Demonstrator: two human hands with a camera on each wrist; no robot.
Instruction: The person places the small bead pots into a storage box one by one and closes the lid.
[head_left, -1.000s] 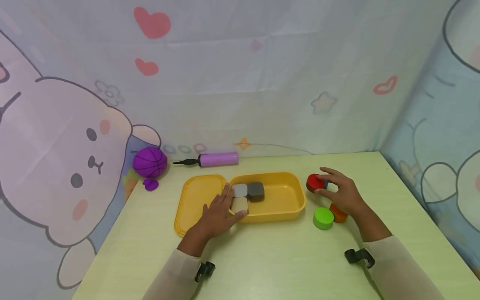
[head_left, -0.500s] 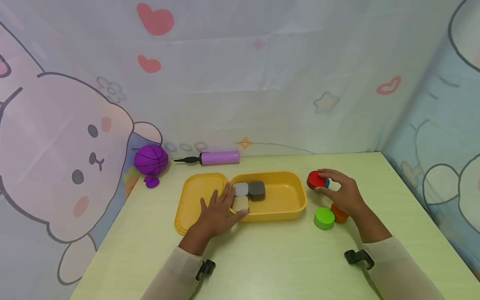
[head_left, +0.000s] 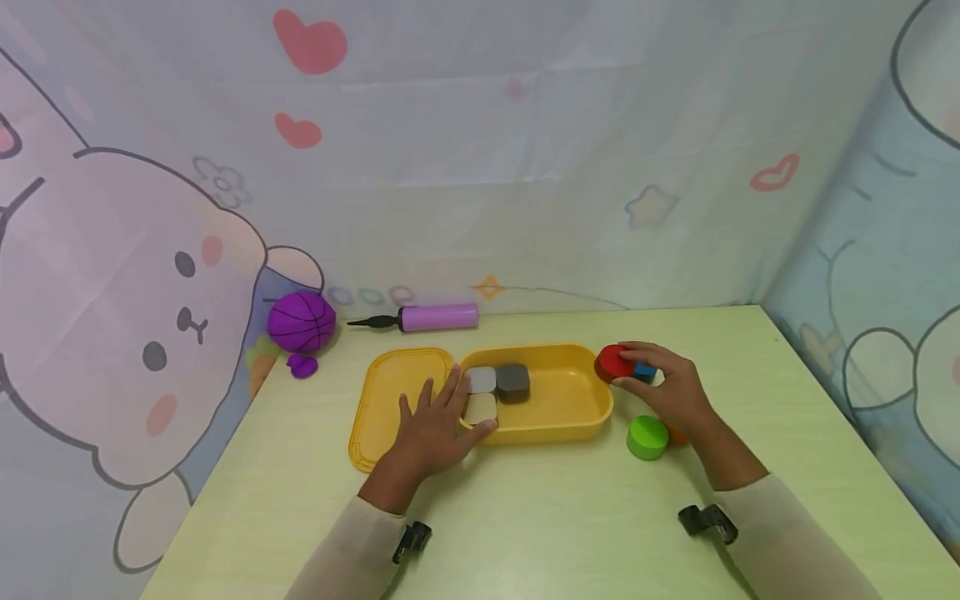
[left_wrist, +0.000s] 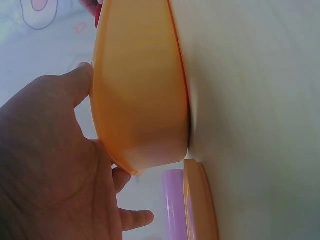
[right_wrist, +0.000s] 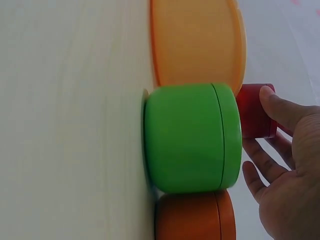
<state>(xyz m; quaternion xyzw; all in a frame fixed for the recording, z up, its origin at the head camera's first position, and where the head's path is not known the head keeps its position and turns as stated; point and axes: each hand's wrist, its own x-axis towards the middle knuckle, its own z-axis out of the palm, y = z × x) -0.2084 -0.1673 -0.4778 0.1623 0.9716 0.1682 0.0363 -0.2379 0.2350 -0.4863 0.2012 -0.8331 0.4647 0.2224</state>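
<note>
My left hand rests with spread fingers over the left end of a yellow plastic box, thumb on the near rim. Inside that end sit a light grey rounded block, a dark grey one and a cream one. At the box's right end my right hand pinches a red round lidded pot between thumb and fingers, overlapping the rim in the head view. A blue piece shows behind these fingers. Closer in stand a green round pot and an orange one.
The yellow lid lies left of the box, partly under my left hand in the head view. Farther back are a purple hand pump, a purple ball and a small purple duck. A printed cloth hangs behind the table.
My right hand has moved left with the red pot, from beside the blue piece to the box's right rim. More of the blue piece shows. My left hand has stayed on the box.
</note>
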